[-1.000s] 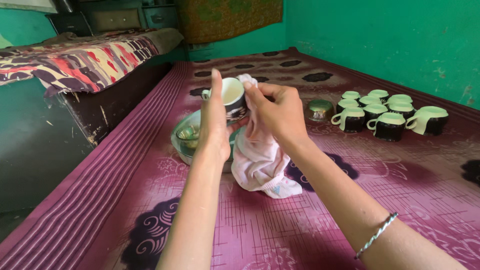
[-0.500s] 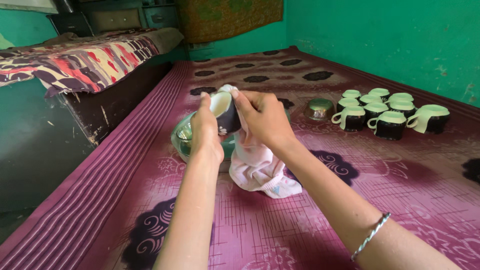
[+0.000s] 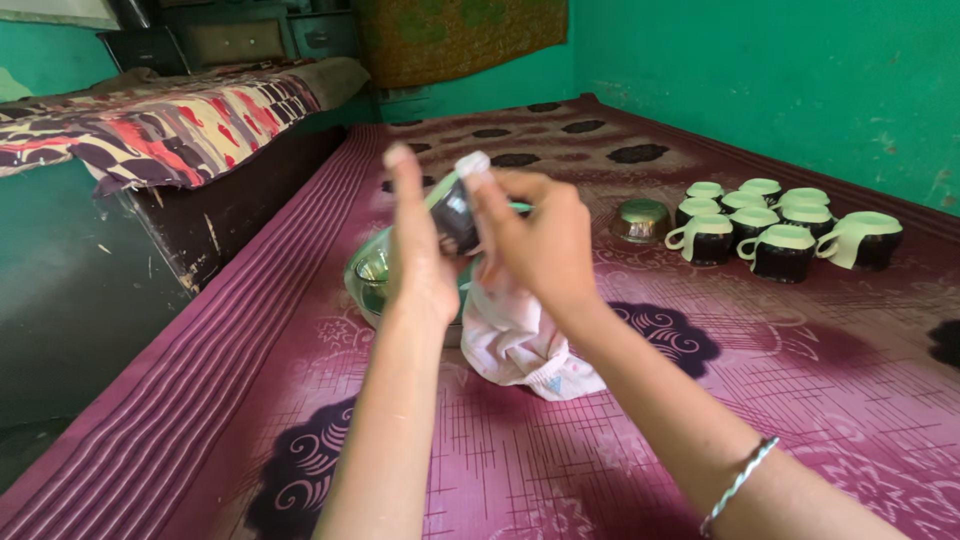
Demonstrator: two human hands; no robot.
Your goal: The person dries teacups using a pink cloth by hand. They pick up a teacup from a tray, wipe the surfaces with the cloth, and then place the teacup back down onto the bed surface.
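Observation:
My left hand holds a dark cup with a pale inside, raised above a steel basin. My right hand presses a pale pink cloth against the cup's side and rim; the cloth hangs down to the purple patterned mat. The cup is tilted and blurred, mostly hidden between both hands. The basin sits on the mat just behind my left wrist, with something shiny inside it.
Several dark cups with pale bases stand upside down at the right near the green wall. A small steel bowl lies upturned beside them. A low bed with a patterned cover runs along the left.
The cup has been turned in my hands, from mouth facing me to its side. Both hands rose slightly and the cloth shifted around the cup.

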